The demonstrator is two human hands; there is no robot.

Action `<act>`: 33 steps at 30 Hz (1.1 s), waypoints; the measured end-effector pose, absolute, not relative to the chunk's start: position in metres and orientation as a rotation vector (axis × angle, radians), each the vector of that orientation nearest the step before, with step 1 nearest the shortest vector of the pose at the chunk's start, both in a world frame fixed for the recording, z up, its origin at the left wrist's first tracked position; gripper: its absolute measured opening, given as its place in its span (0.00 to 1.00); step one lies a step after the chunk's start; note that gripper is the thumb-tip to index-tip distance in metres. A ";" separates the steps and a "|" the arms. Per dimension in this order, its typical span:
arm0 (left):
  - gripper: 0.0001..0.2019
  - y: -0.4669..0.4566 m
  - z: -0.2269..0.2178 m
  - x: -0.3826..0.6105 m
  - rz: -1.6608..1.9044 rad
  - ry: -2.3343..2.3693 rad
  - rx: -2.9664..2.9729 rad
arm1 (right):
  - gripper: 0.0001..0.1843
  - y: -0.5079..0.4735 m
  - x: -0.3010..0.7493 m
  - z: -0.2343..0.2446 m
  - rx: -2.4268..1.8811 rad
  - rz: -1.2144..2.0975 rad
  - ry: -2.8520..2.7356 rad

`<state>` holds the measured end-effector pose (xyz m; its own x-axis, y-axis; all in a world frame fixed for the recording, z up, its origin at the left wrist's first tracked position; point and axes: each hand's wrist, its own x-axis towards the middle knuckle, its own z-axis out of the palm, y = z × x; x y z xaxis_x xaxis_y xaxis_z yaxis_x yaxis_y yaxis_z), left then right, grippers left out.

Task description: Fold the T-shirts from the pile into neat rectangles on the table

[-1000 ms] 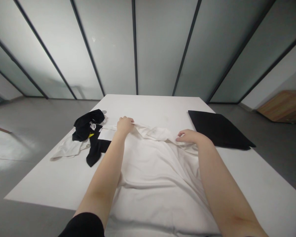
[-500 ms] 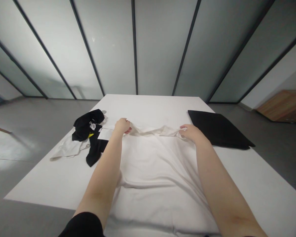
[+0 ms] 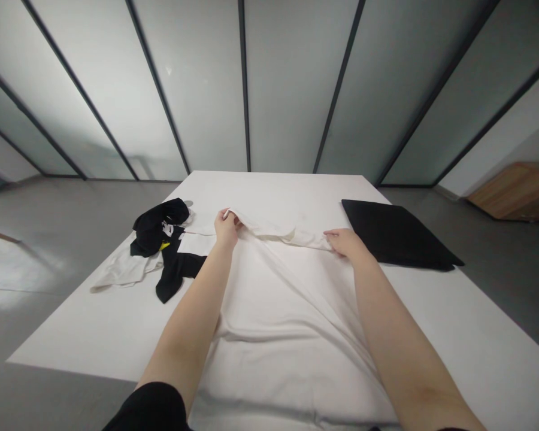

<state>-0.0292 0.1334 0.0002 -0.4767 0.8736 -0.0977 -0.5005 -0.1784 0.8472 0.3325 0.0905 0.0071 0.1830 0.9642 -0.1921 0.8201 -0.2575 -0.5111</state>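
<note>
Floor strip: a brown bar lies at the far left edge, well apart from the table
Table: white top, its left corner bare, reaching back towards a frosted glass wall with dark uprights
Pale garment: off-white fabric spread near the table's left edge, partly under the dark heap
Dark heap: bunched black clothing with a white print and a small yellow patch; a black sleeve-like piece trails towards the person
White panel: a flat pale piece between the heap and the left forearm; what it belongs to is hard to tell
Left hand: fingers closed on the far edge of the white cloth, that corner raised
White cloth: a large piece lying between the forearms, creased diagonally, its far edge turned over in a strip
Right hand: fingers stretched against the strip's right end, touching it; cannot tell whether they pinch it
Black cloth: flat, folded-looking piece just beyond the right hand
Cabinet: wood-grained furniture at far right, off the table
</note>
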 end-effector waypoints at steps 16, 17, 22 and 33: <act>0.08 0.138 0.016 -0.058 1.645 1.021 0.228 | 0.33 0.087 0.337 0.016 -1.993 0.952 -2.306; 0.08 0.138 0.016 -0.061 1.621 1.014 0.267 | 0.32 0.087 0.338 0.017 -2.016 0.941 -2.306; 0.09 0.135 0.019 -0.073 1.570 1.024 0.427 | 0.29 0.083 0.336 0.021 -2.123 0.788 -2.273; 0.20 0.128 0.032 -0.058 1.498 1.052 0.290 | 0.18 0.080 0.334 0.040 -2.265 0.548 -1.594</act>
